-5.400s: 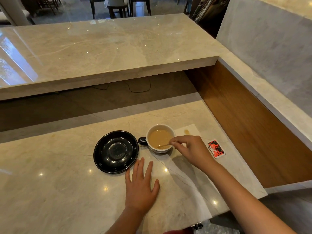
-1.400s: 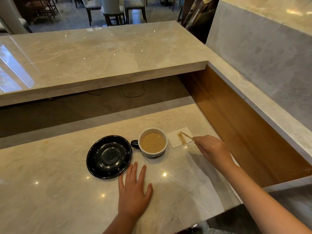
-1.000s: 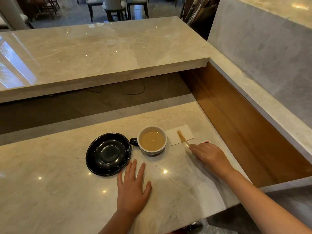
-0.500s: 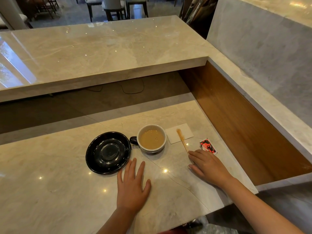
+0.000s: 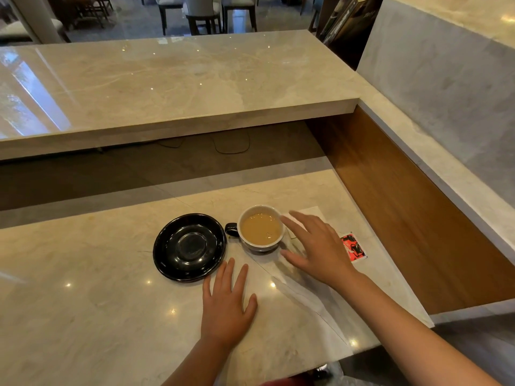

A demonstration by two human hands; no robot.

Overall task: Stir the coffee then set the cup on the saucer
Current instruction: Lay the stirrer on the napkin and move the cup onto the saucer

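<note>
On the marble tabletop [image 5: 83, 316] the black saucer [image 5: 189, 247] sits bare; the cup [image 5: 261, 228] of coffee stands just beside it at three o'clock — handle toward it. Left hand [image 5: 225, 307] flat, fingers spread; right hand [image 5: 317, 249] open by the cup's rim, its grip holding nothing.

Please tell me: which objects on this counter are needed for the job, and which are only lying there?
Needed: cup of coffee; black saucer; right hand, open beside the cup; left hand, flat on the counter.

Only lying there: white napkin, mostly hidden by the right hand; red packet.
</note>
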